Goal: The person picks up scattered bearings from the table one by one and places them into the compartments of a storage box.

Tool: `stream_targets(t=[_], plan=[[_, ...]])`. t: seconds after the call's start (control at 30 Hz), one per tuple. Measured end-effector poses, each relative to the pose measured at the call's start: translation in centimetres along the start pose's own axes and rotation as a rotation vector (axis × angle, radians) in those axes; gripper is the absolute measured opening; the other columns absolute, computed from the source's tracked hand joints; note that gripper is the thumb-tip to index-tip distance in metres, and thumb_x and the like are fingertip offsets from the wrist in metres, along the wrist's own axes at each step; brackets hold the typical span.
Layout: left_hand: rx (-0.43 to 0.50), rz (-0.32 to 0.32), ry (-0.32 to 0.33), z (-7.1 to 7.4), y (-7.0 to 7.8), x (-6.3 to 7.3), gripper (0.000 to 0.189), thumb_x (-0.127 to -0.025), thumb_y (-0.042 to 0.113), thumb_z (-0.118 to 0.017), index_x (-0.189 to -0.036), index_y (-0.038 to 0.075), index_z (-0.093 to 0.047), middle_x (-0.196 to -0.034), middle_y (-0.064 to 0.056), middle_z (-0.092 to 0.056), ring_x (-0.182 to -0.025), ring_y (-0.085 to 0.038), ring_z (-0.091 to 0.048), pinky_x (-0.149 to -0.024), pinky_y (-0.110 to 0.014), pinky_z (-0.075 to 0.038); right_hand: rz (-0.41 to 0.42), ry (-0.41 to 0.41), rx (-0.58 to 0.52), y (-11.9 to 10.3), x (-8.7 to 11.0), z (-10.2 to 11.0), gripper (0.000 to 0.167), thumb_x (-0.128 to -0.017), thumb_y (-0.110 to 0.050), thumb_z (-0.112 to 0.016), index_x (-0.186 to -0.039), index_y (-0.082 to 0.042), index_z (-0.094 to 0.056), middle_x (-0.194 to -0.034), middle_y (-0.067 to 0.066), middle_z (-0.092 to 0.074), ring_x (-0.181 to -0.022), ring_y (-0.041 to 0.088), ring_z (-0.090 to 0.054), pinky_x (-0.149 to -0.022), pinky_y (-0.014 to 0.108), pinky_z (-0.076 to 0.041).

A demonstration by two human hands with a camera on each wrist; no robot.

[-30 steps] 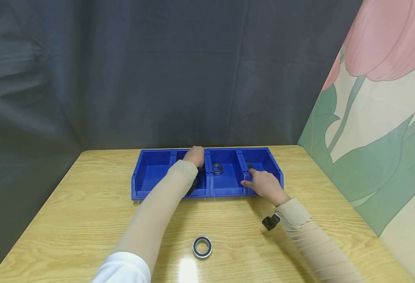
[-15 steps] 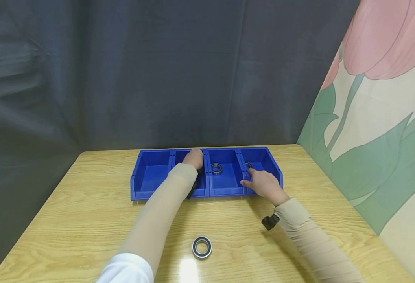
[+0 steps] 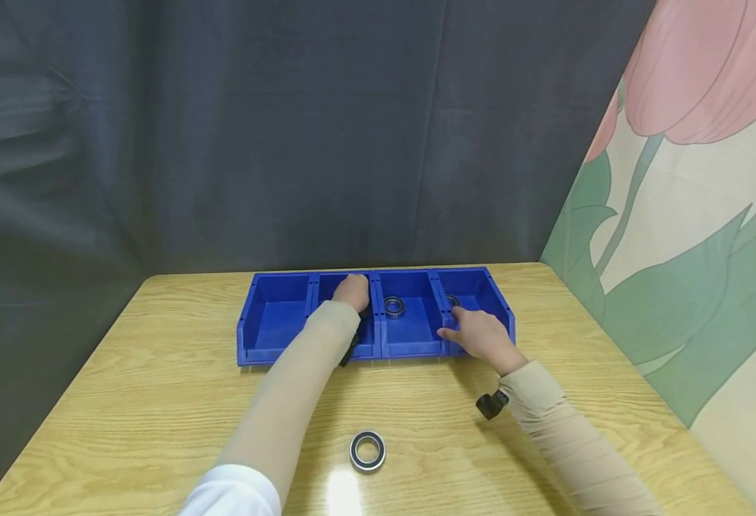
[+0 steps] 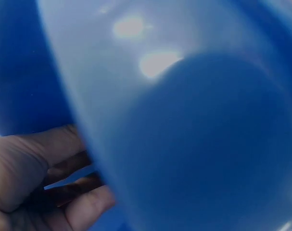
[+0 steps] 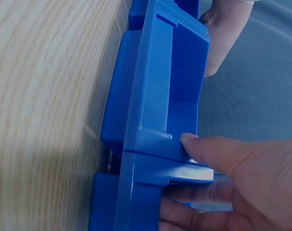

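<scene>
A row of blue storage bins (image 3: 281, 315) stands at the back of the table. My left hand (image 3: 352, 292) reaches down into the second bin from the left. In the left wrist view its fingertips go behind a blue bin wall (image 4: 194, 144), so what they hold is hidden. My right hand (image 3: 481, 337) straddles the divider between the two right-hand bins. Its thumb lies on one side and its fingers on the other, gripping the wall (image 5: 160, 166). One ball bearing (image 3: 393, 315) lies in the third bin; another bearing (image 3: 452, 298) is partly hidden beyond the right fingers.
A larger ball bearing (image 3: 355, 459) lies flat on the wooden table (image 3: 158, 401), in front of the bins. Behind the table hangs a dark curtain (image 3: 287, 143). A wall with painted tulips (image 3: 687, 287) borders the right side.
My left hand has sunk slightly lower and nearer within the second bin. The right hand keeps its place, and the visible bearings stay where they were.
</scene>
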State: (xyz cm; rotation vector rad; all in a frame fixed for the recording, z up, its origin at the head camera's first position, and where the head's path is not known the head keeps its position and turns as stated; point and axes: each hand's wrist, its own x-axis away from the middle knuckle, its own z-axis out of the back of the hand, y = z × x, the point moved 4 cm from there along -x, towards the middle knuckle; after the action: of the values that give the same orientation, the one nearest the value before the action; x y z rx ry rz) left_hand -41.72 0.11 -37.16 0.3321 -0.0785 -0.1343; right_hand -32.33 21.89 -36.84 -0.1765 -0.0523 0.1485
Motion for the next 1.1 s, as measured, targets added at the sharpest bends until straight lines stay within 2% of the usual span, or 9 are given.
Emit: stream_targets(t=[0.27, 0.4, 0.57, 0.7, 0.83, 0.9, 0.97, 1.03, 1.1], plan=[[0.011, 0.001, 0.019, 0.1, 0.0, 0.3, 0.025, -0.100, -0.001, -0.044, -0.097, 0.001, -0.068, -0.095, -0.013, -0.068, -0.071, -0.020, -0.053, -0.064, -0.033, -0.045, 0.010, 0.014, -0.002, -0.1, -0.2, 0.2, 0.066, -0.093, -0.043, -0.062, -0.136, 0.004, -0.048, -0.082, 0.009, -0.061, -0.065, 0.021, -0.053, -0.057, 0.035, -0.043], [0.009, -0.012, 0.002, 0.1, -0.2, 0.3, 0.025, -0.100, -0.002, -0.043, -0.094, 0.001, -0.067, -0.096, -0.013, -0.068, -0.072, -0.019, -0.054, -0.067, -0.033, -0.047, 0.009, 0.010, -0.008, -0.2, -0.3, 0.2, 0.066, -0.093, -0.043, -0.062, -0.137, 0.005, -0.047, -0.088, 0.011, -0.063, -0.067, 0.022, -0.054, -0.059, 0.036, -0.045], [-0.005, -0.026, -0.054, 0.0, -0.6, 0.1, 0.019, -0.094, -0.005, -0.051, -0.085, 0.001, -0.067, -0.099, -0.013, -0.068, -0.073, -0.019, -0.053, -0.070, -0.032, -0.049, 0.007, 0.008, -0.006, -0.2, -0.3, 0.0, 0.067, -0.093, -0.043, -0.062, -0.137, 0.004, -0.048, -0.099, 0.016, -0.067, -0.068, 0.022, -0.054, -0.061, 0.038, -0.047], [-0.007, -0.030, -0.103, 0.2, -1.0, 0.0, 0.021, -0.092, -0.003, -0.054, -0.074, 0.005, -0.061, -0.084, -0.009, -0.063, -0.068, -0.018, -0.049, -0.062, -0.030, -0.044, 0.009, 0.005, -0.002, -0.2, -0.4, -0.4, 0.067, -0.092, -0.044, -0.062, -0.137, 0.004, -0.048, -0.109, 0.020, -0.067, -0.069, 0.022, -0.054, -0.063, 0.040, -0.049], [-0.067, -0.074, -0.112, 1.4, -0.8, 0.2, 0.026, -0.094, -0.002, -0.051, -0.070, 0.008, -0.052, -0.068, -0.004, -0.046, -0.060, -0.015, -0.041, -0.054, -0.028, -0.037, 0.017, 0.016, -0.001, -0.1, -0.4, -0.4, 0.067, -0.092, -0.044, -0.062, -0.137, 0.004, -0.049, -0.107, 0.020, -0.067, -0.069, 0.022, -0.055, -0.065, 0.041, -0.050], [-0.098, -0.102, -0.115, 2.3, -0.5, 0.6, 0.024, -0.097, 0.001, -0.050, -0.073, 0.006, -0.056, -0.066, -0.003, -0.042, -0.058, -0.015, -0.040, -0.054, -0.028, -0.036, 0.024, 0.025, 0.000, -0.1, -0.4, -0.3, 0.066, -0.092, -0.044, -0.062, -0.136, 0.004, -0.049, -0.108, 0.022, -0.067, -0.070, 0.023, -0.056, -0.067, 0.043, -0.051], [-0.123, -0.145, -0.094, 3.3, 0.0, 1.3, 0.020, -0.098, 0.004, -0.051, -0.082, 0.005, -0.063, -0.068, -0.004, -0.050, -0.059, -0.015, -0.046, -0.057, -0.029, -0.040, 0.022, 0.021, -0.004, 0.0, -0.4, -0.2, 0.066, -0.092, -0.043, -0.062, -0.137, 0.004, -0.049, -0.114, 0.024, -0.066, -0.072, 0.024, -0.057, -0.069, 0.044, -0.052], [-0.131, -0.186, -0.070, 4.3, 0.5, 2.3, 0.014, -0.098, 0.009, -0.055, -0.097, 0.004, -0.068, -0.081, -0.005, -0.062, -0.068, -0.016, -0.057, -0.065, -0.029, -0.047, 0.011, 0.017, -0.007, 0.1, -0.3, -0.2, 0.067, -0.093, -0.043, -0.062, -0.137, 0.004, -0.048, -0.120, 0.026, -0.063, -0.074, 0.025, -0.058, -0.072, 0.046, -0.052], [-0.144, -0.236, -0.039, 5.3, 1.0, 3.6, 0.019, -0.097, 0.013, -0.059, -0.110, 0.004, -0.068, -0.099, -0.007, -0.068, -0.084, -0.018, -0.065, -0.077, -0.032, -0.052, -0.001, 0.014, -0.008, 0.2, -0.2, -0.2, 0.067, -0.093, -0.043, -0.061, -0.138, 0.004, -0.047, -0.122, 0.027, -0.062, -0.076, 0.026, -0.058, -0.074, 0.048, -0.052]])
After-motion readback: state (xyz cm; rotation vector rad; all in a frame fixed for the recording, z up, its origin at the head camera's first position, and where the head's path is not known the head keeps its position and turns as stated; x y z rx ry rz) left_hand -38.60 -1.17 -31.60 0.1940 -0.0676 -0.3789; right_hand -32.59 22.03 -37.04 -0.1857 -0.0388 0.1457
